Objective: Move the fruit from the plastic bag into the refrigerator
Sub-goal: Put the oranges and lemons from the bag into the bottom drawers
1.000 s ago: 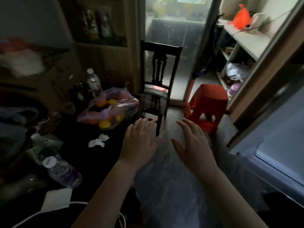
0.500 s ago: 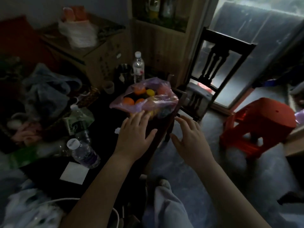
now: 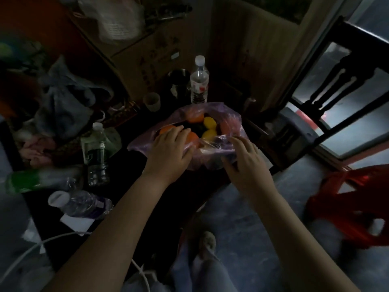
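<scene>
The bag (image 3: 212,153) sits open at the desk's (image 3: 124,163) right edge, fruit (image 3: 208,122) inside; my left hand (image 3: 170,150) lies on an orange (image 3: 194,138), fingers draped, not clasping; my right hand (image 3: 244,163), fingers spread, touches the near rim — to hold the mouth wide, I judge; fridge unseen.

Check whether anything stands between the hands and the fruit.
Nothing visible blocks the left hand: the plastic bag lies open on top and the hand rests on the oranges. The right hand rests on the bag's near wall, so plastic lies between it and the fruit.
</scene>
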A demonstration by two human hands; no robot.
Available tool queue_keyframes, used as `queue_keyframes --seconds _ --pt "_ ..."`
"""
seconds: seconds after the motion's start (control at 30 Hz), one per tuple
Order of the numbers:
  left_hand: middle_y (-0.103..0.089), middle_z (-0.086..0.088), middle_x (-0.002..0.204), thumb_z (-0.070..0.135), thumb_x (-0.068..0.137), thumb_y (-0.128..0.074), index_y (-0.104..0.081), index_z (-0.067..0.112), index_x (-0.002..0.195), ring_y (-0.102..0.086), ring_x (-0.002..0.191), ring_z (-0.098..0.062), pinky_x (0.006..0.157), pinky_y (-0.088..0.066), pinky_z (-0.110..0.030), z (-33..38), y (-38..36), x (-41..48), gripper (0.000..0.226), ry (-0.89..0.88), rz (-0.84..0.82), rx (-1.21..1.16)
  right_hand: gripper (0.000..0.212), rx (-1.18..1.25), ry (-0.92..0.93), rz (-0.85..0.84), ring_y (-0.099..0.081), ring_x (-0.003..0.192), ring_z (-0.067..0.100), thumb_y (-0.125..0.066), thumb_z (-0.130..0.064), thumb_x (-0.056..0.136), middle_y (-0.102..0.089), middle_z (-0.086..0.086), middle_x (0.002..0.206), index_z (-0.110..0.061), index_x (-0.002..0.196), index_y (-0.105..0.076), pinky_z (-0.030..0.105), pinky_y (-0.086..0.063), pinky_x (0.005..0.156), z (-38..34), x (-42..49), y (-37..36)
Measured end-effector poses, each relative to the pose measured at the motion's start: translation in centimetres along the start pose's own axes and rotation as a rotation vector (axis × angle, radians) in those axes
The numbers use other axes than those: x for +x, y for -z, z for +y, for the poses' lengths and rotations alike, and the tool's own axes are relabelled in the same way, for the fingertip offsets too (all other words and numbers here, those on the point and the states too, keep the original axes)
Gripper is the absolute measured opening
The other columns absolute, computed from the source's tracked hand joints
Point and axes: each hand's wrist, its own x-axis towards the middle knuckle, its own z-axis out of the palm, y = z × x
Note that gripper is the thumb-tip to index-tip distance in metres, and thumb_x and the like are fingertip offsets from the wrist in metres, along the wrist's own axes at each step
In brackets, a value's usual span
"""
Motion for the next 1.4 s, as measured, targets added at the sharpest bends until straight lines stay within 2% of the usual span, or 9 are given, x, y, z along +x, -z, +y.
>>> queue_keyframes --seconds 0.1,0.27,0.43,0.63,0.9,1.03,1.17,1.33,1.4 --pt "-0.035 -0.003 0.149 0.046 0.097 -0.035 -0.037 0.017 0.143 -0.031 0.136 -0.022 0.106 -0.025 -0.039 -0.4 -1.2 2.4 0.054 0.082 -0.030 -0.010 0.047 0.025 0.026 -0.038 -0.042 0.128 0.025 -0.059 -0.027 0.091 -0.047 0.007 0.138 -0.012 0.133 -0.047 0.039 -0.041 0.103 1.5 3.3 -0.9" --pt "-0.039 -0.004 0.146 0.039 0.098 -0.040 -0.040 0.016 0.141 -0.035 0.134 -0.022 0.105 -0.035 -0.039 -1.0 -3.2 6.0 0.049 0.137 -0.051 -0.043 0.052 0.069 0.051 -0.081 -0.040 0.130 0.024 -0.059 -0.027 0.091 -0.045 0.006 0.141 -0.013 0.139 -0.043 0.034 -0.037 0.102 2.5 8.4 -2.6" --pt "-0.041 -0.001 0.142 0.032 0.097 -0.044 -0.043 0.018 0.138 -0.040 0.129 -0.021 0.097 -0.040 -0.035 -2.1 -5.3 8.5 0.043 0.165 -0.073 -0.074 0.052 0.069 0.012 -0.141 -0.040 0.130 0.022 -0.059 -0.024 0.091 -0.042 0.005 0.144 -0.014 0.139 -0.042 0.029 -0.034 0.100 3.6 12.4 -5.5" --pt "-0.038 0.002 0.142 0.022 0.090 -0.057 -0.037 0.021 0.141 -0.042 0.127 -0.021 0.091 -0.043 -0.034 -3.3 -7.9 9.1 0.055 0.203 -0.130 -0.068 0.057 0.027 -0.059 -0.196 -0.038 0.129 0.023 -0.062 -0.030 0.088 -0.042 0.005 0.140 -0.015 0.138 -0.041 0.032 -0.039 0.096 5.3 14.6 -9.6" --pt "-0.021 0.002 0.152 0.022 0.085 -0.063 -0.023 0.025 0.147 -0.030 0.136 -0.022 0.100 -0.042 -0.039 -4.1 -10.5 9.4 0.074 0.255 -0.252 -0.019 0.064 -0.083 -0.106 -0.320 -0.034 0.130 0.030 -0.062 -0.034 0.086 -0.035 0.009 0.144 -0.013 0.140 -0.035 0.039 -0.041 0.090 6.5 15.1 -12.1" --pt "-0.023 -0.001 0.150 0.022 0.084 -0.064 -0.027 0.021 0.145 -0.032 0.134 -0.024 0.099 -0.042 -0.039 -4.2 -11.3 9.4 0.071 0.252 -0.267 0.004 0.060 -0.144 -0.121 -0.381 -0.035 0.128 0.030 -0.060 -0.036 0.086 -0.033 0.009 0.144 -0.012 0.137 -0.037 0.041 -0.041 0.087 7.1 15.1 -12.8" --pt "-0.029 -0.002 0.146 0.020 0.081 -0.066 -0.032 0.019 0.141 -0.036 0.130 -0.025 0.096 -0.043 -0.040 -4.2 -12.0 9.2 0.069 0.250 -0.261 0.004 0.058 -0.137 -0.113 -0.371 -0.038 0.123 0.031 -0.058 -0.040 0.087 -0.035 0.010 0.140 -0.012 0.133 -0.039 0.042 -0.041 0.084 7.6 14.6 -13.4" --pt "-0.029 -0.002 0.147 0.014 0.079 -0.069 -0.033 0.018 0.141 -0.033 0.132 -0.025 0.100 -0.039 -0.039 -4.3 -13.3 9.0 0.072 0.234 -0.257 0.023 0.059 -0.101 -0.134 -0.355 -0.039 0.122 0.032 -0.059 -0.041 0.087 -0.037 0.010 0.139 -0.014 0.135 -0.039 0.047 -0.043 0.086 8.0 14.5 -14.0" --pt "-0.029 -0.002 0.147 0.013 0.078 -0.069 -0.031 0.018 0.142 -0.030 0.134 -0.025 0.100 -0.041 -0.042 -4.2 -13.7 8.8 0.074 0.232 -0.253 0.051 0.063 -0.090 -0.143 -0.353 -0.039 0.123 0.033 -0.060 -0.040 0.086 -0.036 0.010 0.140 -0.016 0.139 -0.035 0.049 -0.044 0.090 8.0 14.5 -14.1"
